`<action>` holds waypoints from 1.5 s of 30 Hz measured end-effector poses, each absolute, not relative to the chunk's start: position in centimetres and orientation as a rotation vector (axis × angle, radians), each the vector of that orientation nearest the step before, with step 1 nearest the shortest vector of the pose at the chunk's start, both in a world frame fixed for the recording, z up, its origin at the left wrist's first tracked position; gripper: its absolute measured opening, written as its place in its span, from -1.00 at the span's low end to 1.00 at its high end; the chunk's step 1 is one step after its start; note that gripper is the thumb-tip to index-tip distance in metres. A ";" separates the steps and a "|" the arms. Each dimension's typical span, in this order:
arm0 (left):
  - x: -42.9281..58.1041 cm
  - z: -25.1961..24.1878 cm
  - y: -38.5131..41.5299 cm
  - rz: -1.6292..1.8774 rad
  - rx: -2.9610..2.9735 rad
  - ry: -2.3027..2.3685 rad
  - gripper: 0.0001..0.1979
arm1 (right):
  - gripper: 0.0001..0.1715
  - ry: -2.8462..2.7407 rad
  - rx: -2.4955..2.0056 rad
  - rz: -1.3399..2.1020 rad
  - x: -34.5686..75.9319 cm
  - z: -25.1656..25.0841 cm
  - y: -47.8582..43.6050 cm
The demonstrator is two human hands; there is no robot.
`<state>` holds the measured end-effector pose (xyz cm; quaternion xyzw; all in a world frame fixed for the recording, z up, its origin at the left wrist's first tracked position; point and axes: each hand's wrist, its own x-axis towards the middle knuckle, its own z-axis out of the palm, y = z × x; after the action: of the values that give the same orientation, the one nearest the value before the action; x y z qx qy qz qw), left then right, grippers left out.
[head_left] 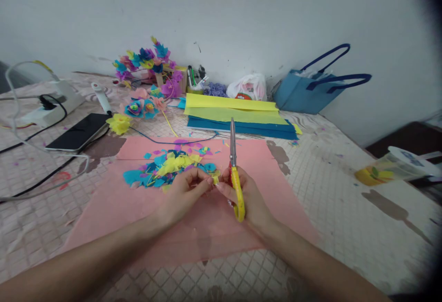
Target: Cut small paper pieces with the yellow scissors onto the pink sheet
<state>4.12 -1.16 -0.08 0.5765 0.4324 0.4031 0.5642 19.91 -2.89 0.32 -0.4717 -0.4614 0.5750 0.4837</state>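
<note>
Both hands meet above a pink paper sheet (193, 228). My left hand (188, 191) pinches a small piece of yellow paper (216, 177) between thumb and fingers. On its other side, the thumb and fingertip of my right hand (247, 196) touch the same piece. Scissors (236, 182) with yellow and red handles hang on my right hand, their blades closed and pointing away from me. Just beyond my left hand lies a heap of cut paper scraps (177, 164) in yellow, blue and purple.
Folded yellow (231, 104) and blue paper (241, 126) lie behind the sheet. Paper flowers (141, 106), a phone (78, 131) and a power strip (51, 111) with cables are on the left. A blue bag (307, 91) and a tipped plastic cup (390, 166) are on the right.
</note>
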 end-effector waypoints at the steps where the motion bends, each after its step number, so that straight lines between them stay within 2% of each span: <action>1: 4.1 -0.1 -1.2 0.949 1.356 1.019 -0.78 | -0.65 -1.130 -1.149 1.381 19.9 0.3 -2.9; 17: 4.2 0.0 -1.0 0.955 1.311 1.001 -0.78 | -0.75 -1.186 -1.149 1.331 20.0 -0.5 -2.6; 25: 4.2 -0.1 -0.9 0.935 1.320 1.009 -0.77 | -0.69 -1.138 -1.167 1.353 19.9 -0.2 -2.6; 45: 4.1 -0.3 -0.9 0.964 1.378 0.974 -0.78 | -0.71 -1.101 -1.112 1.423 20.1 -0.4 -2.7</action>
<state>4.13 -0.90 -0.29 0.5855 0.4138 0.4096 0.5641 20.12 -2.73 -0.36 -0.4581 -0.4535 0.5860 0.4909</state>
